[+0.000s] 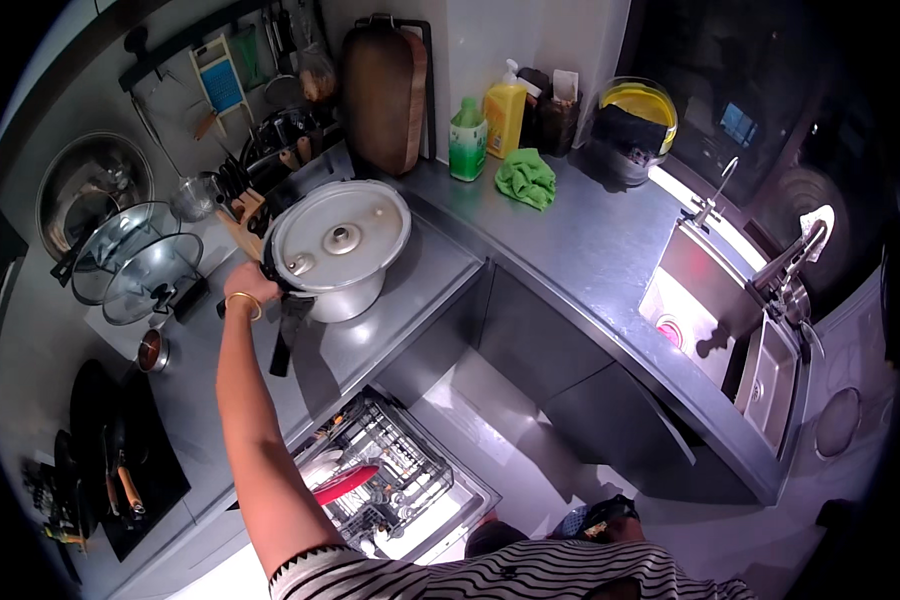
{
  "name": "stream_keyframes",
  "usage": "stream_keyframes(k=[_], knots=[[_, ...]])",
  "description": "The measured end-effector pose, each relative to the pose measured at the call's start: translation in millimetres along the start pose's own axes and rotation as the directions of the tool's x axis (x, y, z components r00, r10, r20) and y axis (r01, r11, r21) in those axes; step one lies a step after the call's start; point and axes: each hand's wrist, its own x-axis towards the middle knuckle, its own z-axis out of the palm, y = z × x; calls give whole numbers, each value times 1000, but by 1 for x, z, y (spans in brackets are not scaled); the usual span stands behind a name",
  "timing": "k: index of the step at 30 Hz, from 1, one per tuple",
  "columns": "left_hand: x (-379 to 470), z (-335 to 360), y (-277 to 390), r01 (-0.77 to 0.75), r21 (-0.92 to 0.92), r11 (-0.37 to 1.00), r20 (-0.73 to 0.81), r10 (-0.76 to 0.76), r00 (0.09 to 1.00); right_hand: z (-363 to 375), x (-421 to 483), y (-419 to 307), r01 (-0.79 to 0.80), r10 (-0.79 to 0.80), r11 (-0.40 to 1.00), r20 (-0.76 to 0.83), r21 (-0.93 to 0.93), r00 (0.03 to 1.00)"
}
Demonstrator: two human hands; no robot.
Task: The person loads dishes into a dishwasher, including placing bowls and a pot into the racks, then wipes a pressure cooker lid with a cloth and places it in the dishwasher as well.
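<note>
My left hand [251,285], with a gold-coloured bangle at the wrist, is closed around a black handle at the rim of a pressure cooker lid [307,240]. The round metal lid has a raised valve at its centre. Under it stands the silver pressure cooker pot [349,300] on the steel counter. A second black handle [283,345] points toward the counter's front, out of line with the gripped one. Of my right hand I make out little: skin shows beside a dark item [613,514] at my shirt's edge, and whether this is the hand is unclear.
Glass lids [154,277] stand left of the cooker, near a small metal bowl [152,350]. Below the counter, a dishwasher rack [405,457] is pulled out. Cutting boards [382,97], bottles [468,142] and a green cloth [526,178] are behind; the sink [690,315] is right.
</note>
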Motion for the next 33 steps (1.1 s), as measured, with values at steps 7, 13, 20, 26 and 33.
stream_keyframes(k=[7, 13, 20, 26, 33], knots=[[-95, -12, 71, -80, -174, 981, -382, 8, 924, -10, 23, 13, 171, -164, 982, -85, 79, 983], [-186, 9, 169, -266, -367, 892, -427, 93, 900, -86, 73, 9, 339, -315, 941, -397, -10, 862], [-288, 56, 302, -423, -335, 842, -348, 307, 886, -248, 28, -180, 625, -609, 693, -755, -359, 242], [-347, 78, 429, -655, -236, 718, -463, 509, 725, -308, 57, -173, 351, -638, 725, -385, -593, 667], [-377, 87, 536, -598, -177, 782, -381, 506, 774, -323, 88, -110, 540, -696, 715, -382, -443, 608]])
